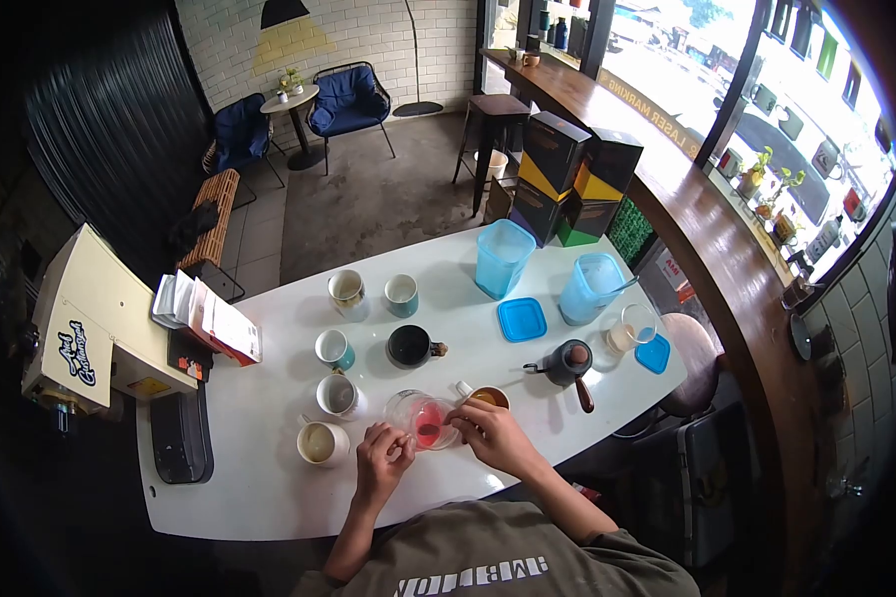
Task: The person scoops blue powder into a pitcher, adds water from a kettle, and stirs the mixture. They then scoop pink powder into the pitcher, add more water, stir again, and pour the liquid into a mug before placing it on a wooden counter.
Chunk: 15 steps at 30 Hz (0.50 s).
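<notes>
Close in front of me, a clear glass vessel [400, 402] has something bright pink-red with a dark patch showing in it. My left hand [385, 460] is at its near left side, fingers curled together in a pinch. My right hand [495, 438] reaches over the vessel's right rim, fingertips pinched together; what either hand pinches, I cannot tell. Just beyond the right hand stand a white mug [465, 389] and an amber-brown cup [491, 397]. Left of my left hand is a cream mug [323, 444], with a white cup [339, 395] behind it.
Several more cups, including a black mug [409, 345], stand farther back. Rightward are a dark pot [569, 360] with a wooden handle, blue containers [505, 259], a blue lid [522, 319] and a glass [631, 329]. A cream machine [100, 308] and papers [219, 316] border the left.
</notes>
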Each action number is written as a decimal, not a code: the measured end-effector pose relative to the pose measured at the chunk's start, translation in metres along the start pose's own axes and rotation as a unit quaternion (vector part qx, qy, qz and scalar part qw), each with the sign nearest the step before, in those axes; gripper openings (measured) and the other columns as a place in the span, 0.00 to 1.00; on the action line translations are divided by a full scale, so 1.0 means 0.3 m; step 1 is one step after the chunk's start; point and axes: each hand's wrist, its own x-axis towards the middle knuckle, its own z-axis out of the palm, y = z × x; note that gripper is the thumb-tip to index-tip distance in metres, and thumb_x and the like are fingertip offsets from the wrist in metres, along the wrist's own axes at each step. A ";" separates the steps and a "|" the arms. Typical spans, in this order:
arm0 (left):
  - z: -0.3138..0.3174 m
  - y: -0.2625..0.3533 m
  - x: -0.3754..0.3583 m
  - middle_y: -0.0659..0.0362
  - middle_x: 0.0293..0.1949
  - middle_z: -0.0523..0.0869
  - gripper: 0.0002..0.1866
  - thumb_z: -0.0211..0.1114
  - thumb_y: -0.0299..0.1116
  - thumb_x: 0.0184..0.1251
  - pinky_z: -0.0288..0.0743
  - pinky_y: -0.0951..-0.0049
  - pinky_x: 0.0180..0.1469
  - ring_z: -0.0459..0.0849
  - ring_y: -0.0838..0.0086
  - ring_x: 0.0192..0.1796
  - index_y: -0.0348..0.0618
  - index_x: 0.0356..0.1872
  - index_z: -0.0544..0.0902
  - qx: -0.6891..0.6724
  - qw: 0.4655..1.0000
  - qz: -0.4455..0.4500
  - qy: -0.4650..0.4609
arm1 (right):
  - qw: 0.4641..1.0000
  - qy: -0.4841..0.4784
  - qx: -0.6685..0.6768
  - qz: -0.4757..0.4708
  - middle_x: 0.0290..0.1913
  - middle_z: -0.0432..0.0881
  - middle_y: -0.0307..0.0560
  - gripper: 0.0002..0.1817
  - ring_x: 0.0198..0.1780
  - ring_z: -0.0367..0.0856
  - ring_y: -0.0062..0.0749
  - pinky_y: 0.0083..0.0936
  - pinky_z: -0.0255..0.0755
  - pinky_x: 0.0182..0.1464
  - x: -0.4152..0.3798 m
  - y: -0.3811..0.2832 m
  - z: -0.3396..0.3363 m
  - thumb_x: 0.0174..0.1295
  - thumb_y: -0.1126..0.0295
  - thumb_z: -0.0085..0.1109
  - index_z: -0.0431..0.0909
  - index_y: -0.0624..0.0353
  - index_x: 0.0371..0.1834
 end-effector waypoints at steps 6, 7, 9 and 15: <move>0.002 0.008 0.009 0.60 0.21 0.71 0.09 0.68 0.25 0.56 0.66 0.67 0.31 0.71 0.68 0.24 0.41 0.25 0.74 -0.006 1.000 -0.003 -0.008 | 1.000 -0.003 -0.004 0.001 0.36 0.81 0.52 0.07 0.33 0.84 0.40 0.33 0.76 0.37 0.004 -0.004 -0.003 0.67 0.76 0.56 0.81 0.67 0.44; 0.005 0.008 0.007 0.60 0.21 0.71 0.09 0.68 0.25 0.56 0.66 0.67 0.31 0.71 0.68 0.24 0.41 0.25 0.74 -0.007 1.000 -0.003 -0.009 | 0.997 0.000 -0.067 -0.049 0.35 0.81 0.51 0.08 0.32 0.84 0.37 0.31 0.76 0.36 0.002 0.009 -0.001 0.68 0.75 0.56 0.80 0.67 0.44; 0.005 0.004 0.010 0.60 0.21 0.70 0.09 0.68 0.25 0.55 0.66 0.66 0.31 0.70 0.68 0.23 0.41 0.25 0.74 -0.002 1.000 -0.003 -0.008 | 1.000 -0.007 -0.014 -0.001 0.36 0.81 0.52 0.08 0.33 0.84 0.40 0.32 0.76 0.37 -0.001 -0.028 -0.009 0.67 0.75 0.57 0.81 0.67 0.44; 0.006 0.003 0.011 0.60 0.20 0.69 0.09 0.68 0.25 0.56 0.67 0.65 0.31 0.70 0.67 0.23 0.41 0.25 0.74 0.006 1.000 0.002 -0.013 | 1.000 -0.007 -0.008 0.012 0.37 0.81 0.52 0.08 0.34 0.84 0.39 0.32 0.76 0.38 0.001 -0.021 -0.011 0.67 0.75 0.57 0.81 0.67 0.45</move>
